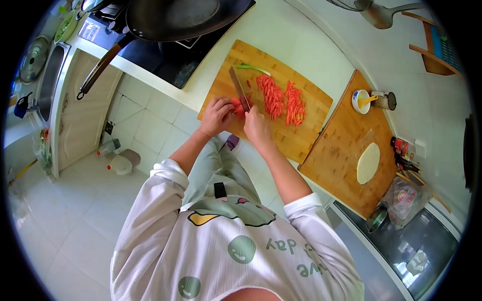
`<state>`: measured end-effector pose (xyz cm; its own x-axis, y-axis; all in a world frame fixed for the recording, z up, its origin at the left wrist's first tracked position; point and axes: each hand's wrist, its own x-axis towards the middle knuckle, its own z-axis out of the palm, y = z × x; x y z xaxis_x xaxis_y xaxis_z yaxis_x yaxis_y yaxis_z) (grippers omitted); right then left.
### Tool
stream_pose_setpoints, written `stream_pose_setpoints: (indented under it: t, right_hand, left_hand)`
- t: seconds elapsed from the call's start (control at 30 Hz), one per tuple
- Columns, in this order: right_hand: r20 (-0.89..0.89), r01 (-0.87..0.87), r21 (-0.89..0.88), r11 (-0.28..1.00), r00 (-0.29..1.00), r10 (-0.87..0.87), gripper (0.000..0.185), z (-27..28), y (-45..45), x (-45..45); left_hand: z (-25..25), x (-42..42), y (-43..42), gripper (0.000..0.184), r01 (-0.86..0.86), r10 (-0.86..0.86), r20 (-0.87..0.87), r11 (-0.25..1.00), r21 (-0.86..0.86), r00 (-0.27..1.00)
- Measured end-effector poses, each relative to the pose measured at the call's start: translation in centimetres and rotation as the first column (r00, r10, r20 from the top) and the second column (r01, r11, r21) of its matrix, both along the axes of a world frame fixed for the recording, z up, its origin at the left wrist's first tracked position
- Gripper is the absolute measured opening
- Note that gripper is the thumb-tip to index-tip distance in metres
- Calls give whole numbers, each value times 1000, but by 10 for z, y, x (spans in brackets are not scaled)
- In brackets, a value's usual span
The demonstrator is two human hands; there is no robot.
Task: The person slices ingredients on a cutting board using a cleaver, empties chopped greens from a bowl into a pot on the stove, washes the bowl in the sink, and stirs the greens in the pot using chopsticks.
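Note:
My right hand (258, 126) is closed around the handle of a kitchen knife (238, 86), its broad blade pointing away from me over the wooden cutting board (301, 145). Close to the left of the blade, my left hand (217, 116) has its fingers bent onto a bright red piece of food (238, 105), maybe a vegetable; its exact kind is unclear. Two heaps of thin red strips (272, 98) lie on the board right of the knife. A green onion stalk (252, 68) rests near the board's far edge.
A black frying pan (170, 20) sits on the stove at the back left. To the right, a second wooden board (341, 155) holds a flat dough round (368, 163), a small bowl (359, 102) with a yellow spoon and a jar (386, 101). Bottles (124, 162) stand on the floor left.

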<state>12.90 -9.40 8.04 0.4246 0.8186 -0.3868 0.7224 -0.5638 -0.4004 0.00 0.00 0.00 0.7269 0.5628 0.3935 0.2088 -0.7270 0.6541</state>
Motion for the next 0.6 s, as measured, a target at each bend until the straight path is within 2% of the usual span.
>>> stream_pose_setpoints:
  t: [0.07, 0.17, 0.2, 0.3, 0.37, 0.4, 0.5, 0.6]
  right_hand:
    - [31, 10, 132, 991, 999, -14, 23, -5, 5, 2]
    - [53, 35, 26, 999, 998, -36, 23, 7, -25, -5]
    - [75, 40, 40, 998, 996, -43, 23, 7, -19, 2]
    - [75, 38, 47, 998, 996, -42, 23, 8, -12, 3]
    - [130, -68, 119, 991, 990, 52, 23, 10, -4, 2]
    - [127, -67, 122, 990, 991, 51, 23, 12, 0, -1]
    - [128, -66, 66, 996, 990, 57, 23, 14, 5, -7]
    - [146, 18, 7, 1000, 989, -19, 23, 1, 5, -13]
  left_hand:
    - [17, 8, 3, 23, -26, 22, 54, 997, 69, 998]
    - [16, 16, -40, 21, 2, -3, 64, 1000, 1, 998]
    - [12, 26, -33, 21, -5, 0, 101, 998, 58, 995]
    - [7, 23, -20, 20, 13, -21, 131, 998, 59, 991]
    - [8, 16, -14, 20, 28, -33, 116, 999, 43, 993]
    - [8, 12, -9, 20, 39, -42, 99, 999, 32, 994]
    - [13, 10, -1, 20, 64, -65, 86, 998, 20, 994]
    - [12, 9, 1, 20, 89, -88, 99, 996, -10, 991]
